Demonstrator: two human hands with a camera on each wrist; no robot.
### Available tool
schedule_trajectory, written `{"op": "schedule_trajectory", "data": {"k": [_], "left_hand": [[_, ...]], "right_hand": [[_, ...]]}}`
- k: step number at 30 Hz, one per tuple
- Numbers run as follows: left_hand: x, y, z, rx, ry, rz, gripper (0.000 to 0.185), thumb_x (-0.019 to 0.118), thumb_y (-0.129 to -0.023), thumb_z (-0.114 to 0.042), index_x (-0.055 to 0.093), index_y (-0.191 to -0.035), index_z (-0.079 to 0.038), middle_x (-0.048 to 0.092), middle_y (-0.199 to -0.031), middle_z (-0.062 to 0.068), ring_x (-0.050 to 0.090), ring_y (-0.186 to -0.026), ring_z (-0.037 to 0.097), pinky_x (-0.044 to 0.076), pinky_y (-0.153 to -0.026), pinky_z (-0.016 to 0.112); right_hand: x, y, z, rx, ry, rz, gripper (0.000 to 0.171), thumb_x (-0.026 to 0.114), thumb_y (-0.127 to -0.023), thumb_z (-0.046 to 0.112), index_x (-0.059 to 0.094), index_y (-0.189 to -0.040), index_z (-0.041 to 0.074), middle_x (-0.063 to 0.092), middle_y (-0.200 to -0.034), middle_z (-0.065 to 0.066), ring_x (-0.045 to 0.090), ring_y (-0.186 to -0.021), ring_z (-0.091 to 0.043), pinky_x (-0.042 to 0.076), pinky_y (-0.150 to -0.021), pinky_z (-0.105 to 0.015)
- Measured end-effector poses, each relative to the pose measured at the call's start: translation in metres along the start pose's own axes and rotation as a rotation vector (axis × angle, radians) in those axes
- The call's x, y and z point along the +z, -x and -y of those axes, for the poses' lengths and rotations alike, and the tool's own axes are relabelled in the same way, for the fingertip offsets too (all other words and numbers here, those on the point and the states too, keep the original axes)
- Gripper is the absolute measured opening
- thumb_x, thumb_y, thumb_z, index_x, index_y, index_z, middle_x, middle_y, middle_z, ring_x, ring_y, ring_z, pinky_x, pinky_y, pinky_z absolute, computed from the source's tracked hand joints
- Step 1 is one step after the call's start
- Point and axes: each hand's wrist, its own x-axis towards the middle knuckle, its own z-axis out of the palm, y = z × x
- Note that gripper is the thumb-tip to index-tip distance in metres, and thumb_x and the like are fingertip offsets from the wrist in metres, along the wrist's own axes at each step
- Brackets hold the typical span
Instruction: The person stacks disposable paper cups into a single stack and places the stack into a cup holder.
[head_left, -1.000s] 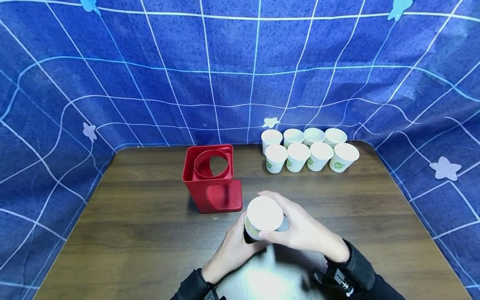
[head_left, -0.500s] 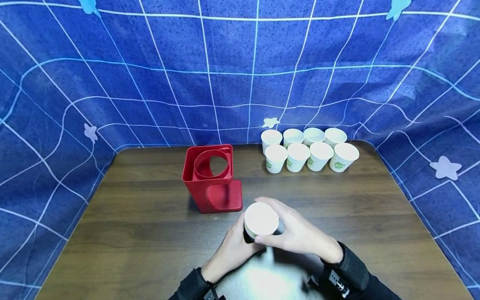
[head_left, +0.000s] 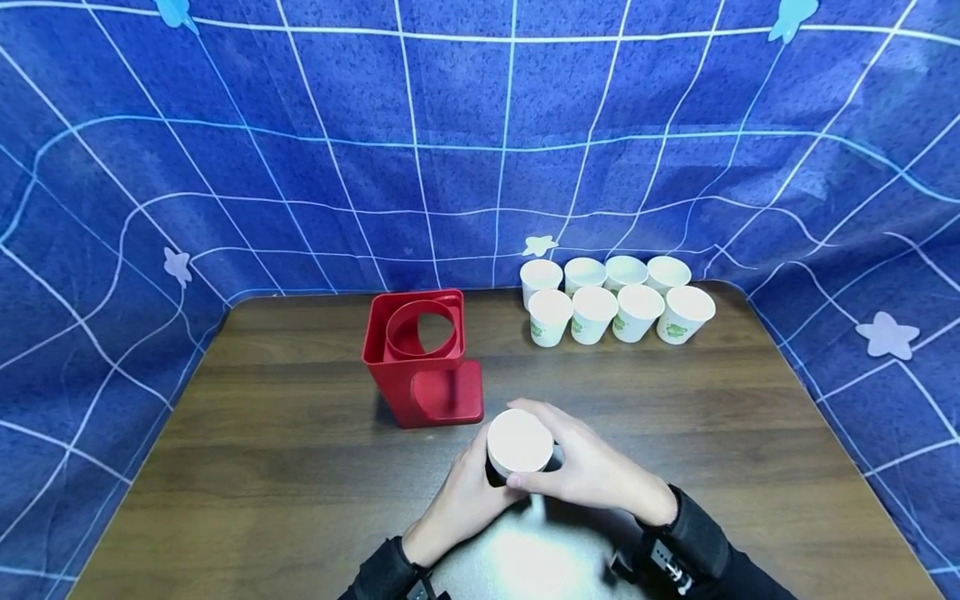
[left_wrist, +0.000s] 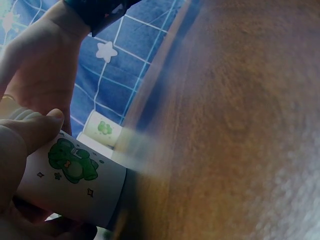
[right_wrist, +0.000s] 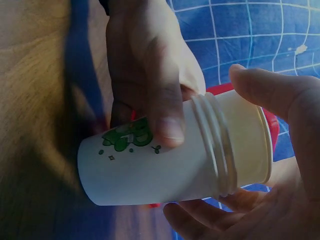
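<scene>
The cup stack [head_left: 519, 446] is a few white paper cups nested one inside another, their rolled rims crowded together near the top [right_wrist: 217, 145]. A green cartoon print with small stars marks the outer cup's side [left_wrist: 72, 161]. The stack stands upright, mouth up, between the two hands: the left hand [head_left: 461, 496] grips its lower body from the left, and the right hand [head_left: 592, 467] curls round the rim end from the right.

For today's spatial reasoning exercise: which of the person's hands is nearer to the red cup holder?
Left. The left hand grips the stacked paper cups on the side facing the red cup holder; the right hand holds their other side, farther away.
</scene>
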Motion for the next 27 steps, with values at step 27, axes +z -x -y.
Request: {"op": "schedule_trajectory", "data": {"k": [27], "left_hand": [[-0.0007,-0.0004,0.0008,0.005,0.017,0.005,0.076,0.088,-0.078,-0.019,0.05,-0.143,-0.012,0.066,-0.133,0.006,0.063,-0.122,0.017,0.051,-0.105,0.045]], "right_hand": [[0.0084,-0.0004,-0.0053,0.021,0.037,-0.011,0.08,0.088,-0.08,0.042,0.052,-0.147,0.015,0.058,-0.142,0.0,0.059,-0.124,-0.015,0.052,-0.102,-0.045]]}}
